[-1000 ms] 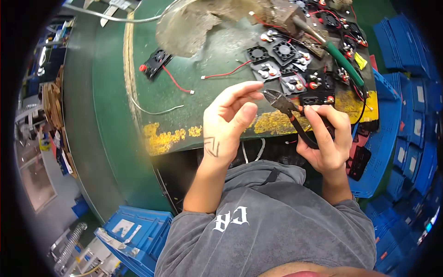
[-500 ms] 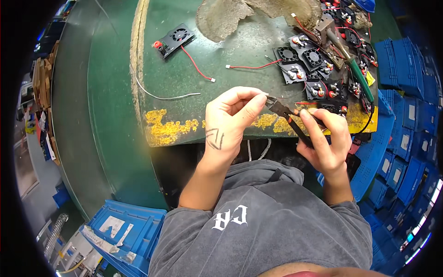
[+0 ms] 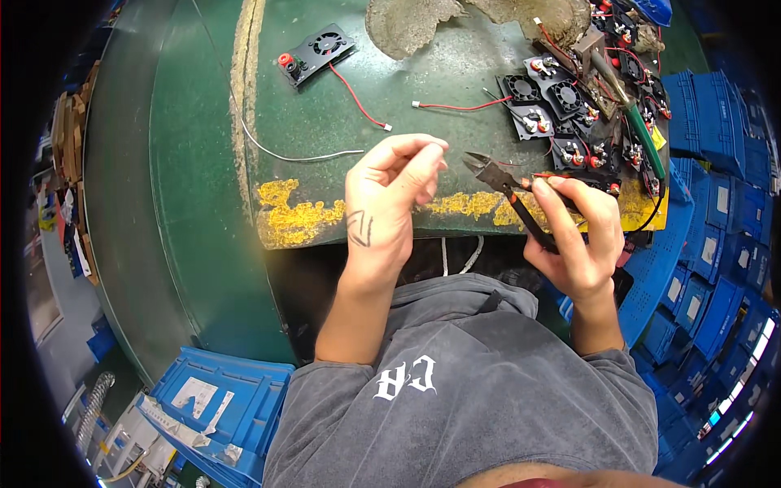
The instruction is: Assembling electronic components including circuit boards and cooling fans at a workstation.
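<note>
My left hand (image 3: 381, 195) is raised over the table's near edge, its thumb and fingertips pinched together. What they hold, if anything, is too small to make out. To its right, my right hand (image 3: 579, 244) grips a pair of wire cutters (image 3: 496, 177) with dark handles; the jaws are parted and point toward the left fingertips without touching them. Beyond my left hand, a silvery wire (image 3: 305, 158) curves across the table. A black panel with a fan (image 3: 321, 55), a red terminal and a red lead lies farther off. Several similar fan panels (image 3: 543, 102) are heaped beyond my right hand.
A green-handled soldering iron (image 3: 644, 134) rests along the heap at the right. A ragged brownish sheet (image 3: 415, 28) lies at the table's far side. The green table (image 3: 317, 191) has worn yellow paint at its near edge. Blue crates (image 3: 708, 122) stand right; a blue box (image 3: 215, 407) stands lower left.
My left hand has drawn back to the left, away from the cutters. The cutters' jaws, earlier at the left fingertips, now stand apart from them and parted.
</note>
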The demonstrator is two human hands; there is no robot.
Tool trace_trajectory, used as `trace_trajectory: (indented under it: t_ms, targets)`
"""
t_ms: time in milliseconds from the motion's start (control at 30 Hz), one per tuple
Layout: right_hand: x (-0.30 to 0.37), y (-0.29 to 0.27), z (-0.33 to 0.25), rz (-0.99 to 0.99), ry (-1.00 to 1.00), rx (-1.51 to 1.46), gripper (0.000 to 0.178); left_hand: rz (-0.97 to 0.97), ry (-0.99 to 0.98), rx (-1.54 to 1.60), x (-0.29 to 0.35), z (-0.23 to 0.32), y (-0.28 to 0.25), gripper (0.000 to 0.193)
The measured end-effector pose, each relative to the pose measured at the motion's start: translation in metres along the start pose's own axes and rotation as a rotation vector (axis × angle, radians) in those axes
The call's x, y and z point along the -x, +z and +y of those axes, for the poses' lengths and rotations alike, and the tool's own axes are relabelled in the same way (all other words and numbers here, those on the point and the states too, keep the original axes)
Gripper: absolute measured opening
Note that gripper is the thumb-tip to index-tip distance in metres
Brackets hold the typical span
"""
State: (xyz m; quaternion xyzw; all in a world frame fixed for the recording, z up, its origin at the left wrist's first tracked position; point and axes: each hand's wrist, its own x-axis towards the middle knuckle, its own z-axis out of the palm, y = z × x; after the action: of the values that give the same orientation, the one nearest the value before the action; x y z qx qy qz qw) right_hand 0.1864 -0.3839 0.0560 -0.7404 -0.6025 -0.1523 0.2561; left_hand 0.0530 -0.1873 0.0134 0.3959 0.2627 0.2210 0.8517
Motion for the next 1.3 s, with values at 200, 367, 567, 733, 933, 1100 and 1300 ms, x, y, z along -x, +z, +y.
trace_trajectory:
  t_ms: [200, 367, 567, 733, 933, 1100, 1300]
  targets:
    - [0.001, 0.003, -0.006, 0.068, 0.132, -0.18, 0.067, -0.081, 0.117, 0.052, 0.003, 0.0, -0.014, 0.017]
    - [0.003, 0.002, -0.011, 0.022, 0.148, -0.28, 0.064, -0.131, 0.121, 0.081, 0.006, -0.003, -0.014, 0.018]
    - [0.001, 0.002, -0.015, 0.04, 0.275, -0.494, 0.067, -0.263, 0.138, 0.179, 0.003, -0.011, -0.015, 0.012]
    - [0.002, 0.006, -0.018, -0.02, 0.333, -0.639, 0.07, -0.304, 0.027, 0.469, 0.004, -0.018, -0.006, 0.013]
    - [0.004, 0.013, -0.018, -0.012, 0.367, -0.706, 0.071, -0.336, -0.091, 0.452, 0.01, -0.02, 0.001, 0.022]
    - [0.005, 0.014, -0.015, -0.007, 0.364, -0.67, 0.072, -0.309, -0.182, 0.557, 0.009, -0.02, 0.003, 0.02]
    - [0.007, 0.017, -0.007, -0.024, 0.282, -0.563, 0.072, -0.161, -0.109, 0.501, 0.012, -0.025, 0.006, 0.022]
